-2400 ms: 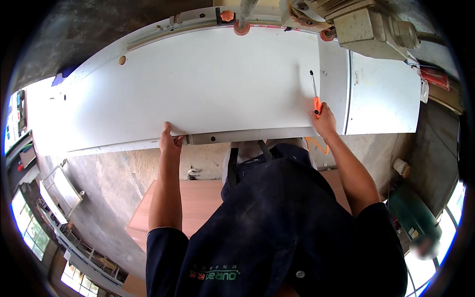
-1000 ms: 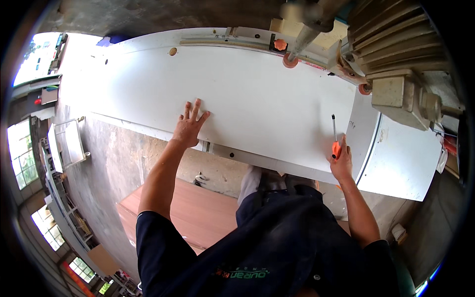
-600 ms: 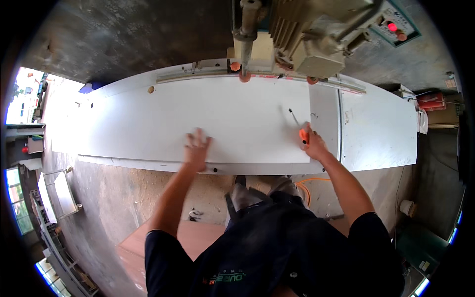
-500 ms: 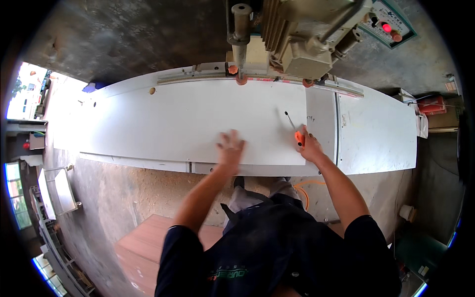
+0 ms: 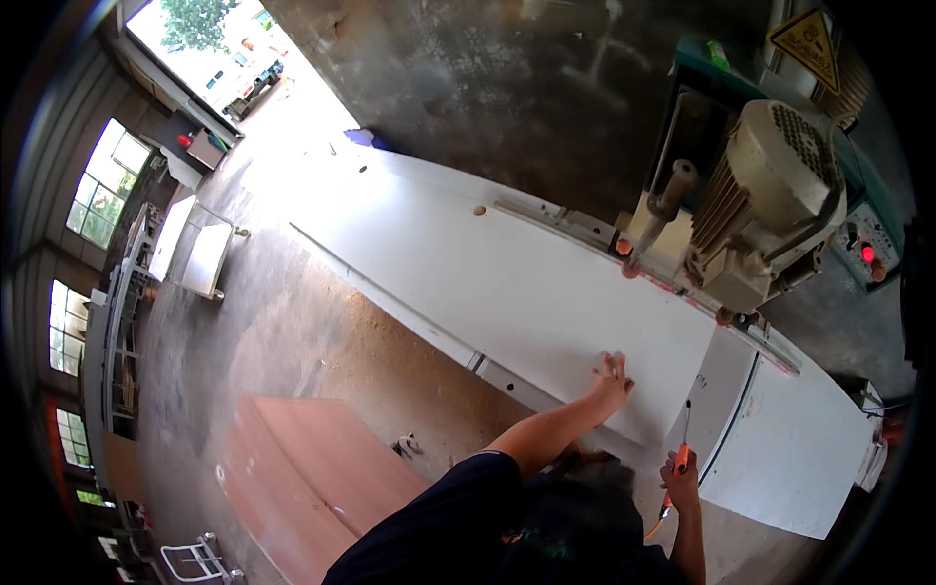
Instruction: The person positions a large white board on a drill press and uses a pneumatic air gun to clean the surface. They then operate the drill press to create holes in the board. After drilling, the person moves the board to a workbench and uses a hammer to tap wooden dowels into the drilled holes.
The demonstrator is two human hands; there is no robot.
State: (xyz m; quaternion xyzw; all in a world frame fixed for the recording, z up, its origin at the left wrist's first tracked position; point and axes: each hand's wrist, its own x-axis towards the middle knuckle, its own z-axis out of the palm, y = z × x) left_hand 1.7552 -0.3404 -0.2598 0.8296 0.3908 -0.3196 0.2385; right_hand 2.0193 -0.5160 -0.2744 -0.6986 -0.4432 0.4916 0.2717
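Note:
A long white panel point(image 5: 546, 292) lies on the white machine table. My left hand point(image 5: 613, 382) is over its near right part, fingers spread and holding nothing; whether it presses on the surface I cannot tell. My right hand point(image 5: 680, 480) is closed round the handle of an orange air blow gun point(image 5: 682, 458), near the panel's right end. Its thin nozzle points away from me, with a dark tip. An orange hose point(image 5: 655, 527) shows below that hand.
Over the table's far side stands a motor head point(image 5: 770, 180) beside a guide rail point(image 5: 556, 226). A control box point(image 5: 871, 244) with a lit red button is at the right. Reddish-brown boards point(image 5: 302, 478) lie behind me to the left; a white trolley point(image 5: 207, 258) stands farther off.
My view has swung left, showing more of the workshop and the doorway. The blow gun stays in my right hand, now beside the panel's end instead of over it. My left hand remains spread.

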